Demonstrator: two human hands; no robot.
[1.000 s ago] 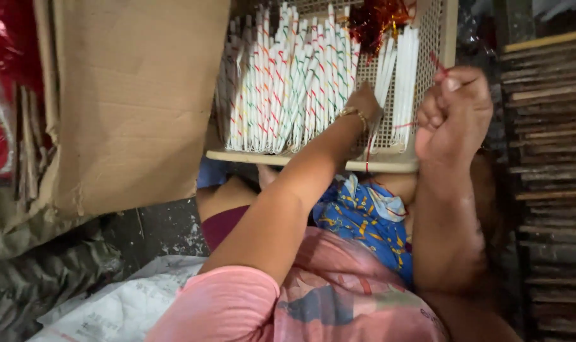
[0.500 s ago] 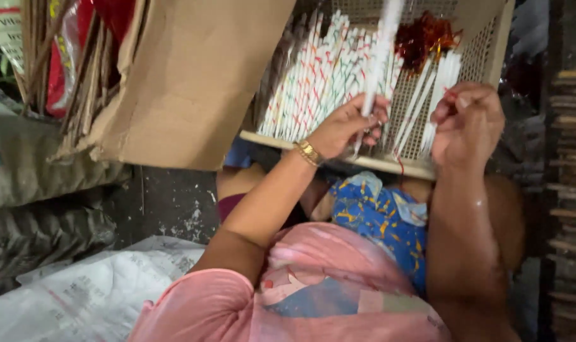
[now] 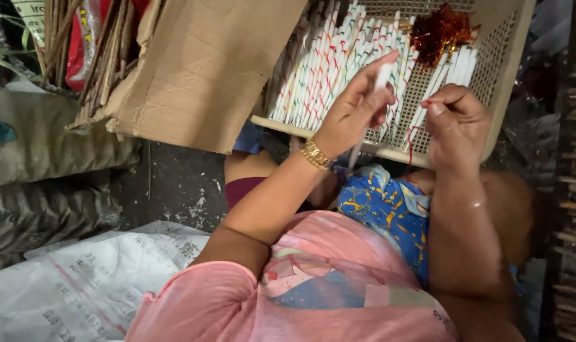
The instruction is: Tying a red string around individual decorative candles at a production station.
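I saw the left hand pinching a thin white stick between thumb and fingers, just over the near edge of the tray. The stick's long axis ran steeply, its upper end toward the tray's far side and its lower end poking out below the palm toward the lap. The right hand was closed beside it, to the right along the same tray edge, its fingers pressed together on what looked like a fine red thread hanging down; the view was too soft for me to be sure of that. The two hands were near each other but apart, and the left was the one carrying the stick.

Inside the tray lay a bundle of white sticks with coloured stripes, all roughly parallel, and a tuft of red tinsel at the far right corner. The tray rested across the knees, not on any bench. Left of the tray leaned a sheet of cardboard; below that, bare dark floor and a crumpled white sack.
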